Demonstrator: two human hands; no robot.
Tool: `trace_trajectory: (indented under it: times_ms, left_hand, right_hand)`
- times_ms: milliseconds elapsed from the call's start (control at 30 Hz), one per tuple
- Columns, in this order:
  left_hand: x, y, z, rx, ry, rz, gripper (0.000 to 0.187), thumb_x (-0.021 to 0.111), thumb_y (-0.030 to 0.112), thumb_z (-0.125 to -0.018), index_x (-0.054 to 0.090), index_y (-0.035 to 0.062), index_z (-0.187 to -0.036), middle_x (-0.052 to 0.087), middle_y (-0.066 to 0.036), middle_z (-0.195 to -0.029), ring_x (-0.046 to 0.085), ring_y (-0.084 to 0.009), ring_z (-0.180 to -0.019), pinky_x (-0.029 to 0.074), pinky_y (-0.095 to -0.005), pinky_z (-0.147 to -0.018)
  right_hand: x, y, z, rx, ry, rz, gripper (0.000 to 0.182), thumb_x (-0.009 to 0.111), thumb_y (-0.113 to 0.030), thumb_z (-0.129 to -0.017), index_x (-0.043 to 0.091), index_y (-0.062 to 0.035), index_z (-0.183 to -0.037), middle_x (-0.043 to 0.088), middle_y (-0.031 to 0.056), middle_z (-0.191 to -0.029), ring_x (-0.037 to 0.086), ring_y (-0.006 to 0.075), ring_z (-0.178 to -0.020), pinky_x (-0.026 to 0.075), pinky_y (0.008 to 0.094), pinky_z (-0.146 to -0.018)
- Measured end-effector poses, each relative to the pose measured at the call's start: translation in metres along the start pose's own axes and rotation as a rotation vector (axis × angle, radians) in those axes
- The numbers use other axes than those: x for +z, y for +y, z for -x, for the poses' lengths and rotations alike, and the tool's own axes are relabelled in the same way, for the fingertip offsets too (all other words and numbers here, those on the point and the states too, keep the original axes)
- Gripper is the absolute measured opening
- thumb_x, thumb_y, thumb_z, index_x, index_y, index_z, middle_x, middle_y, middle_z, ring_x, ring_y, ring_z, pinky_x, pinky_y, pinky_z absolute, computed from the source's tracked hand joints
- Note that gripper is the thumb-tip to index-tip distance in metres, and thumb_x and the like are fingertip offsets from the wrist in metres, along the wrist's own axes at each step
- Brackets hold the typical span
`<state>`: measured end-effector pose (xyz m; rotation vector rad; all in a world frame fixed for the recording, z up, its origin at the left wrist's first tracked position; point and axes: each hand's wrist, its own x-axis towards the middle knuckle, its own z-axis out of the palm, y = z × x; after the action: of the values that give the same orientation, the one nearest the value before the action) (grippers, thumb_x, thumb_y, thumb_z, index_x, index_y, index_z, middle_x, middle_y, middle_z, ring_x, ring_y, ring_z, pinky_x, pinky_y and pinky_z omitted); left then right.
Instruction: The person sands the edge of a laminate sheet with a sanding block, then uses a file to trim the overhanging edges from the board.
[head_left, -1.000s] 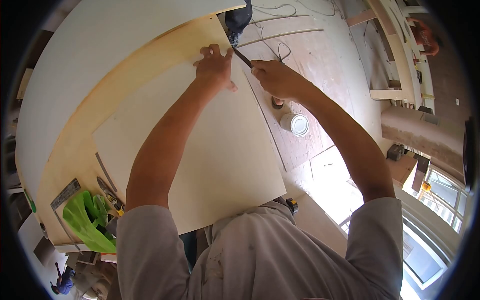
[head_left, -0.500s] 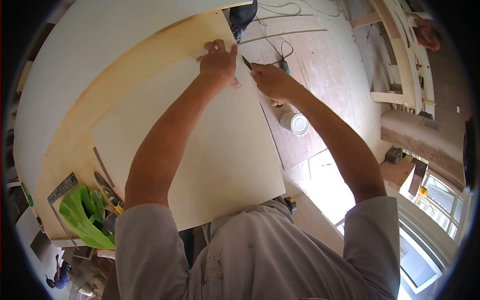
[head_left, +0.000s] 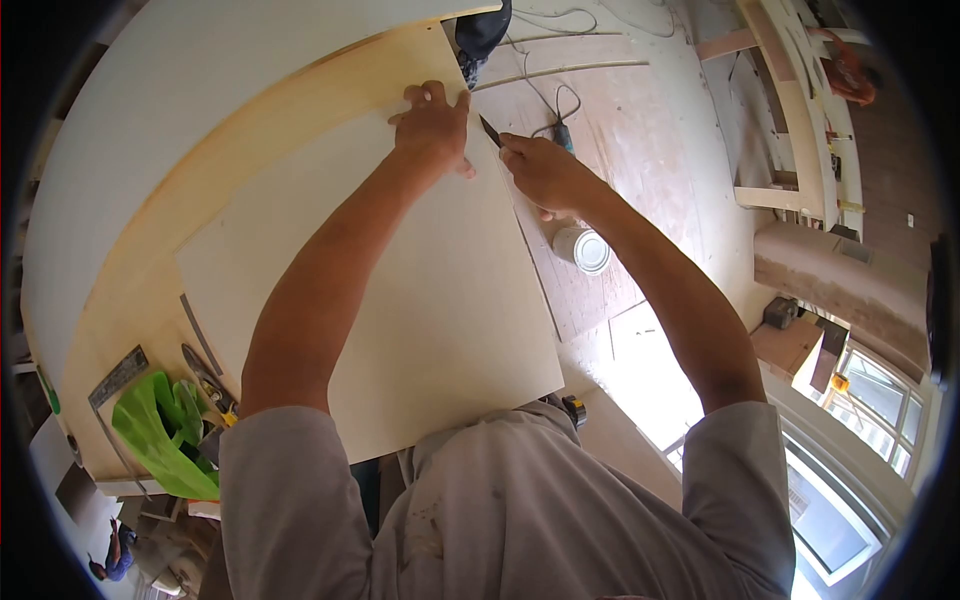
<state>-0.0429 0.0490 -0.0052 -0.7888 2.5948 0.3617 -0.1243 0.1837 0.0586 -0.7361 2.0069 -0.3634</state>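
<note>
My left hand (head_left: 432,130) lies on a pale wooden panel (head_left: 400,300), close to its far right corner. Its fingers are spread, and the thumb reaches the panel's right edge. Closed around a knife (head_left: 489,131) is my right hand (head_left: 545,172), just right of that edge. The dark, pointed blade angles up and left toward the panel's edge; I cannot tell whether it touches. My fist hides the handle. The panel rests on a larger board (head_left: 130,260) with a yellowish surface, and its near end is by my waist.
Below right stand a white can (head_left: 583,250) and a corded power tool (head_left: 563,138) on a plywood sheet (head_left: 640,160). At left lie a metal square (head_left: 120,375), a green bag (head_left: 155,430) and pliers (head_left: 208,375). Another person (head_left: 115,550) is at lower left.
The whole view has shifted slightly left. My left hand stays on the panel, and the knife remains beside its right edge with little visible movement.
</note>
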Motion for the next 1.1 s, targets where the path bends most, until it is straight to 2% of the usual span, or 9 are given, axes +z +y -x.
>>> trace_trajectory:
  times_ms: [233,333,400,500,733,833,933,1033,1100]
  left_hand:
    - [0.005,-0.001,-0.001,-0.001,0.015,0.009,0.117,0.092,0.046,-0.059,0.029,0.0198,-0.153,0.031,-0.020,-0.147,0.029,-0.0461,-0.137,0.050,-0.0598,-0.096]
    - [0.003,0.002,0.001,-0.032,-0.003,-0.011,0.117,0.092,0.043,-0.059,0.028,0.0227,-0.154,0.033,-0.018,-0.145,0.031,-0.0432,-0.136,0.051,-0.0547,-0.096]
    - [0.000,0.001,0.000,-0.036,-0.003,-0.009,0.116,0.092,0.042,-0.059,0.028,0.0226,-0.154,0.032,-0.018,-0.145,0.031,-0.0431,-0.137,0.051,-0.0546,-0.096]
    - [0.001,-0.002,-0.002,0.005,-0.020,0.006,0.119,0.091,0.049,-0.058,0.028,0.0193,-0.154,0.030,-0.021,-0.149,0.028,-0.0471,-0.138,0.048,-0.0625,-0.097]
    - [0.003,0.000,0.000,-0.010,-0.012,-0.013,0.118,0.091,0.047,-0.059,0.027,0.0205,-0.154,0.031,-0.019,-0.148,0.028,-0.0457,-0.138,0.050,-0.0592,-0.097]
    - [-0.001,0.003,0.002,-0.040,-0.005,-0.022,0.116,0.092,0.042,-0.059,0.027,0.0229,-0.154,0.032,-0.017,-0.146,0.030,-0.0423,-0.138,0.051,-0.0535,-0.098]
    - [0.001,0.002,0.002,-0.039,0.005,-0.020,0.116,0.092,0.042,-0.060,0.028,0.0229,-0.154,0.033,-0.016,-0.145,0.029,-0.0420,-0.139,0.051,-0.0535,-0.098]
    - [0.001,0.001,0.002,-0.044,0.012,-0.012,0.115,0.092,0.042,-0.060,0.028,0.0228,-0.154,0.032,-0.016,-0.146,0.028,-0.0417,-0.139,0.051,-0.0538,-0.098]
    - [0.000,0.001,0.003,-0.035,0.005,0.001,0.115,0.092,0.042,-0.060,0.029,0.0225,-0.154,0.032,-0.017,-0.147,0.028,-0.0419,-0.139,0.051,-0.0540,-0.098]
  right_hand:
    - [-0.002,-0.004,0.007,0.024,-0.067,0.017,0.048,0.040,-0.027,-0.104,0.043,-0.0046,-0.147,0.060,0.0109,-0.073,0.046,0.0179,-0.040,0.045,0.0339,-0.047]
    - [0.003,0.003,0.002,-0.033,-0.035,0.061,0.030,0.034,-0.017,-0.099,0.056,-0.0019,-0.112,0.067,0.0207,-0.085,0.067,0.0297,-0.055,0.056,0.0384,-0.056]
    - [-0.004,-0.001,0.009,-0.035,-0.026,0.093,0.032,0.033,-0.017,-0.099,0.056,-0.0023,-0.115,0.068,0.0209,-0.086,0.068,0.0303,-0.056,0.057,0.0389,-0.056]
    - [-0.016,-0.013,0.027,-0.003,-0.047,0.112,0.033,0.034,-0.016,-0.098,0.056,-0.0019,-0.117,0.068,0.0211,-0.088,0.068,0.0311,-0.057,0.057,0.0393,-0.057]
    - [0.006,0.006,0.005,-0.039,-0.043,0.109,0.040,0.035,-0.012,-0.096,0.051,0.0013,-0.130,0.069,0.0212,-0.090,0.068,0.0319,-0.058,0.057,0.0394,-0.062]
    - [-0.003,-0.001,0.021,-0.001,-0.035,0.074,0.047,0.038,-0.028,-0.104,0.044,-0.0090,-0.147,0.065,0.0152,-0.077,0.056,0.0217,-0.045,0.051,0.0341,-0.046]
    - [-0.001,0.004,0.024,-0.001,0.005,0.037,0.048,0.038,-0.028,-0.104,0.043,-0.0090,-0.148,0.066,0.0164,-0.077,0.057,0.0230,-0.044,0.051,0.0352,-0.048]
    - [0.012,0.006,0.014,0.000,-0.053,0.124,0.048,0.033,-0.015,-0.098,0.045,-0.0014,-0.142,0.070,0.0207,-0.088,0.067,0.0301,-0.056,0.057,0.0400,-0.064]
    - [0.011,0.009,0.015,-0.007,-0.059,0.122,0.048,0.032,-0.016,-0.099,0.045,-0.0020,-0.143,0.070,0.0204,-0.087,0.068,0.0296,-0.056,0.057,0.0399,-0.063]
